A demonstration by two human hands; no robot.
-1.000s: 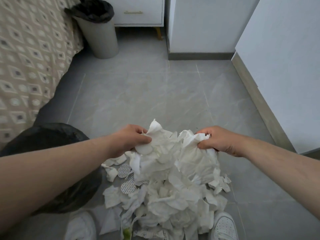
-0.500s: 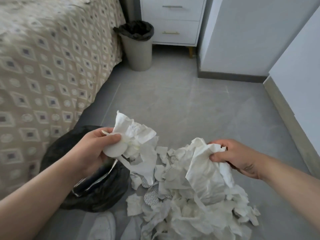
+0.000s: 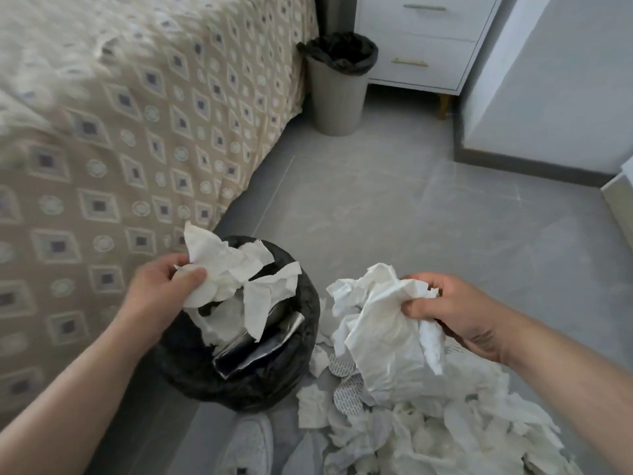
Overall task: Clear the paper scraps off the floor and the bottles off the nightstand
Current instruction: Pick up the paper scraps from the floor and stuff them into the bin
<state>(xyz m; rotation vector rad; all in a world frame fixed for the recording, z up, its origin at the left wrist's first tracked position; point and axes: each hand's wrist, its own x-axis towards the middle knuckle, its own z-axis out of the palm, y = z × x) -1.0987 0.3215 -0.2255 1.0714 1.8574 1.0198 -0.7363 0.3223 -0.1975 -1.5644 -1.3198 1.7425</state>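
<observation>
While the head camera is looking down at a grey tiled floor, the left hand is gripping a crumpled wad of white paper, thumb pressing on top and fingers curling beneath, right above the open mouth of a black-lined bin. Torn strips from the wad are hanging into the bin, where more white paper and a crinkled silvery sheet are lying. The right hand is clutching a larger bunch of paper, fingers and thumb curling tightly round its top, just to the right of the bin; whether its lower end is touching the heap below cannot be told. The remaining paper scraps are lying in a loose heap on the floor, spreading toward the lower right edge, with round dotted pads showing at the heap's left side. A white shoe is standing at the bottom edge, between bin and heap. A patterned beige bedspread is filling the left side, hanging down beside the bin. Farther off, a second beige bin with a black liner is standing between the bed's corner and a white nightstand with two drawers, whose top is lying outside the frame.
</observation>
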